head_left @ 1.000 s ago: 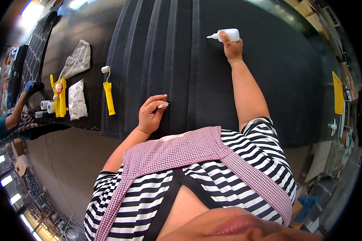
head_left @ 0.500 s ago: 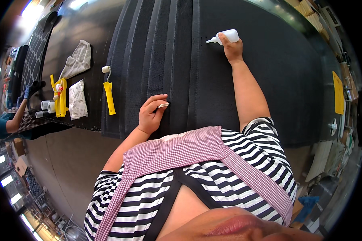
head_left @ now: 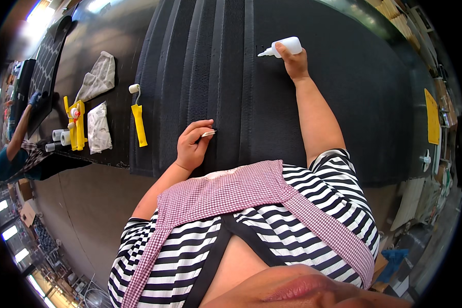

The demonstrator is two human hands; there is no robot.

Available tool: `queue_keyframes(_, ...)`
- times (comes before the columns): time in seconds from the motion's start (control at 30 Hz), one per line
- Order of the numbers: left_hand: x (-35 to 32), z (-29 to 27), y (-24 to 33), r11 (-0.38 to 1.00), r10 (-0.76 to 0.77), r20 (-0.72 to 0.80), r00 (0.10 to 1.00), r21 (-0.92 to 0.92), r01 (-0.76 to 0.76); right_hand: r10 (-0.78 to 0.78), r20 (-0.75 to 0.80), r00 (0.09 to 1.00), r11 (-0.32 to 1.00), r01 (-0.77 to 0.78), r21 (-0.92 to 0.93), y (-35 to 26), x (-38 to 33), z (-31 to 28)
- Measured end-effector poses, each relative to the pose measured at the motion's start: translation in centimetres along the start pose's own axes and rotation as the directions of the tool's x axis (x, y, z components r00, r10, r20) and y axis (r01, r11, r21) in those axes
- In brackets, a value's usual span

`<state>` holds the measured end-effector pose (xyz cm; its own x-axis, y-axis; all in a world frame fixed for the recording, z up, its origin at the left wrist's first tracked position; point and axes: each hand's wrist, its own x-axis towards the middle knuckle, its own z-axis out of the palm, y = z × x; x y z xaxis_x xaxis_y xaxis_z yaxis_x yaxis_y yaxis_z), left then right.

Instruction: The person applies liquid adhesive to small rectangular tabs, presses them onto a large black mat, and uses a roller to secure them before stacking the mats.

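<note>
A white squeeze bottle [head_left: 290, 46] with a narrow nozzle lies tipped sideways in my right hand [head_left: 296, 66], whose fingers are closed around it. Its tip points left, over the black mat [head_left: 313, 113] close to the edge of a long raised strip [head_left: 248, 77]. A few small dark marks show on the mat by the nozzle. My left hand [head_left: 191, 149] rests lower down on the black strips, pinching a small white tool [head_left: 208, 133] with a thin pointed end; its exact kind is too small to make out.
Left of the strips lie a yellow-handled roller [head_left: 138, 126], a white bag [head_left: 98, 128], a grey cloth [head_left: 100, 77] and a yellow tray [head_left: 77, 128] beside white rolls [head_left: 61, 136]. A gloved co-worker [head_left: 16, 154] handles a patterned mat [head_left: 45, 77] at far left. A yellow board [head_left: 431, 117] sits far right.
My right hand has shifted the bottle slightly left, its nozzle now nearer the strip's edge. My left hand has stayed put. The co-worker's gloved hand has moved up along the patterned mat.
</note>
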<state>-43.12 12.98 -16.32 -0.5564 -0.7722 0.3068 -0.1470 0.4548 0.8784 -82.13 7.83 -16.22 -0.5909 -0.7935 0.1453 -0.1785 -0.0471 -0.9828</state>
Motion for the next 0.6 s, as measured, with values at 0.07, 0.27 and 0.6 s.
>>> queue_keyframes(0.07,-0.1,0.0,0.0,1.000,-0.007,-0.001,1.000,0.003,0.007,0.019,0.017,1.000,0.998,-0.018,-0.068,-0.1,-0.1,0.1)
queue_keyframes(0.27,0.0,-0.1,0.2,1.000,-0.019,0.005,1.000,0.012,0.019,-0.023,0.001,1.000,0.996,0.023,-0.086,1.1,0.2,-0.3)
queue_keyframes(0.6,0.0,-0.1,0.2,1.000,-0.016,0.008,1.000,0.000,0.016,-0.009,-0.108,0.994,0.996,0.019,0.089,1.4,1.1,0.3)
